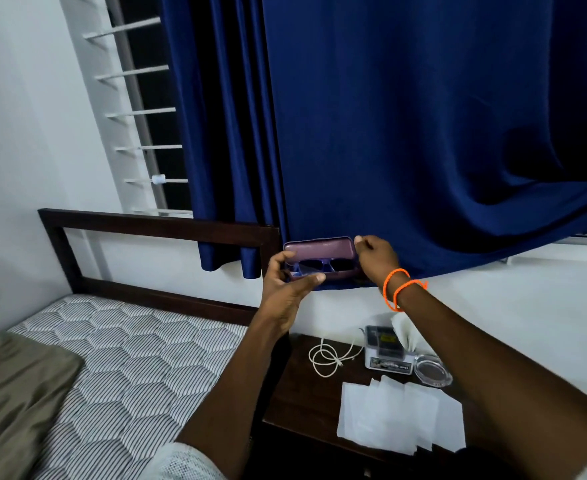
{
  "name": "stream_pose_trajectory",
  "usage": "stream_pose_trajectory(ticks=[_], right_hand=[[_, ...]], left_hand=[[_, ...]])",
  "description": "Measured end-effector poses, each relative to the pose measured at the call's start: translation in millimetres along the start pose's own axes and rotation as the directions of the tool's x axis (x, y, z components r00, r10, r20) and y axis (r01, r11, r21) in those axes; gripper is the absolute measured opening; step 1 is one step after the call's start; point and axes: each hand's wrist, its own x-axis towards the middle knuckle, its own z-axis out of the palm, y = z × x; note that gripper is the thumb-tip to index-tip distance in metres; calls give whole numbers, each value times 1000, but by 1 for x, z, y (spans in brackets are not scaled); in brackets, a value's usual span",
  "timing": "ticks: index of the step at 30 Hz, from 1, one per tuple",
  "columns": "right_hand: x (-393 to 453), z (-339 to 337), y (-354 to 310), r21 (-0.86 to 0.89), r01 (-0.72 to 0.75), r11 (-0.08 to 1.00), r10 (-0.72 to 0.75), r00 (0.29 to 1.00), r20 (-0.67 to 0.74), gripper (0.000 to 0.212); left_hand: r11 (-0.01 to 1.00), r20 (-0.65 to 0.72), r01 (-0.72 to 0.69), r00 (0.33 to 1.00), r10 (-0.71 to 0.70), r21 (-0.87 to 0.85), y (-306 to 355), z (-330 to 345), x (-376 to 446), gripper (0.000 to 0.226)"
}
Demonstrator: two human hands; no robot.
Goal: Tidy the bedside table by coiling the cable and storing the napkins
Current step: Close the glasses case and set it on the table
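The left hand [290,280] cradles the lower half of a purple glasses case [321,259], thumb along its front edge and fingers curled behind its left end; the right hand [375,256], with orange bands at the wrist, pinches the right end of the raised lid. Both hands are clamped on the case, which stands open with dark glasses [319,266] lying inside — held up in front of the blue curtain [406,133], well above the bench [302,400].

Judging by this, the step in hand is a side job: shutting the case and putting it away. Neither of the task's own jobs looks finished. The next move likely calls for pressing the lid down until it closes, then setting the case somewhere out of the way so both hands are free.

Nearest on the bench, the white napkins [399,417] lie fanned in an overlapping spread at the front edge, not yet stored. Behind them a clear round dish [430,370] sits just beside a small box-like holder [387,348] with tissue standing behind it — perhaps where the napkins belong, though that is a guess. Left of the holder the white cable [326,356] lies in loose, uneven loops, one end trailing toward the holder; it wants gathering into a tighter coil. The bed [112,358] is to the left.
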Motion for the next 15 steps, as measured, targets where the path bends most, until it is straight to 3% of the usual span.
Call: stream_pose_trajectory(ticks=[2,4,11,15], right_hand=[[-6,6,0,301,-231,925,195,970,144,36],[-12,7,-3,466,-336,819,254,939,230,32],[-14,6,-7,577,-386,719,249,919,305,55],[-15,11,-6,588,-372,718,222,924,313,54]], left_hand=[[1000,-1,-13,1000,13,1,-1,0,1,66],[1000,-15,0,1000,0,-16,-1,-2,2,71],[999,-9,15,1000,-15,-50,4,-9,3,95],[1000,56,-5,998,6,-7,8,-9,3,73]])
